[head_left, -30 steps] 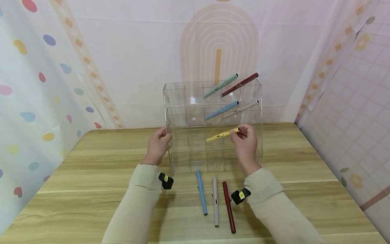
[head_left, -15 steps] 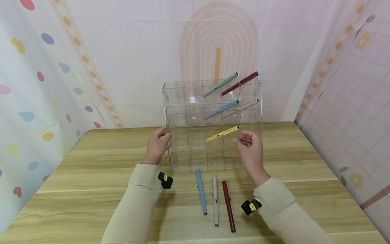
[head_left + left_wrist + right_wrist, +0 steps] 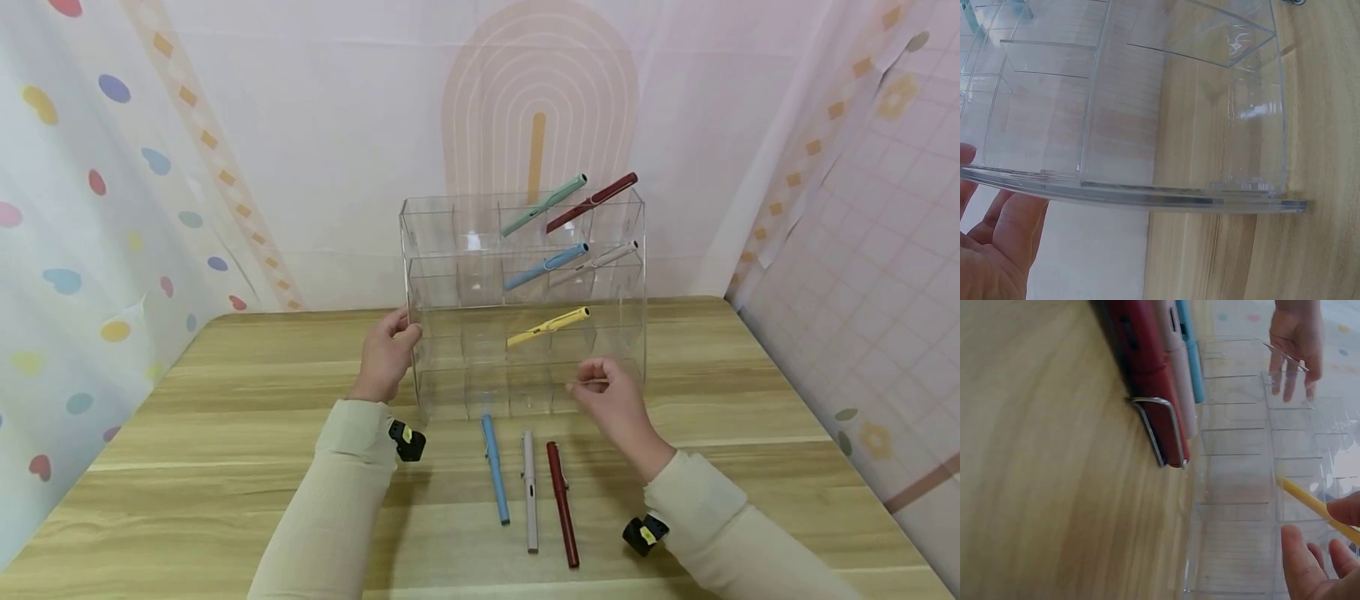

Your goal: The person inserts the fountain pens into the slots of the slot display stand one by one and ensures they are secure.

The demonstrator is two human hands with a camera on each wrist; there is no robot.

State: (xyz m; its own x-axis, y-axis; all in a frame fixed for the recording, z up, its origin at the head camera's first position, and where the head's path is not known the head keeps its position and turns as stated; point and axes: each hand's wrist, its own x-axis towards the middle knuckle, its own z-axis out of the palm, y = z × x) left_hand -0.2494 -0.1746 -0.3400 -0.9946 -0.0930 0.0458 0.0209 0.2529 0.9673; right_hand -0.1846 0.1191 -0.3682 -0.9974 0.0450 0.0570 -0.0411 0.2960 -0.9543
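Observation:
My left hand [image 3: 384, 358] grips the left side panel of a clear acrylic pen rack [image 3: 480, 307]; the left wrist view shows its fingers [image 3: 1015, 228] at that panel's edge. In front of the rack's lower right part is my right hand [image 3: 618, 404], holding nothing, its fingers loosely bent. A yellow pen [image 3: 551, 327] leans in the third tier, above that hand. On the table before the rack lie a blue pen [image 3: 495, 471], a pale grey pen [image 3: 530, 492] and a dark red pen [image 3: 563, 504], side by side.
Higher in the rack lean a green pen [image 3: 543, 206] and a red pen [image 3: 600, 197] on top, with another blue pen [image 3: 546, 267] and grey pen [image 3: 611, 256] below. Patterned cloth [image 3: 337, 150] hangs behind the wooden table [image 3: 225, 467].
My right hand has let go of the yellow pen, which stays leaning in the third tier, and has moved down toward the bottom tier. The left hand keeps its hold on the rack.

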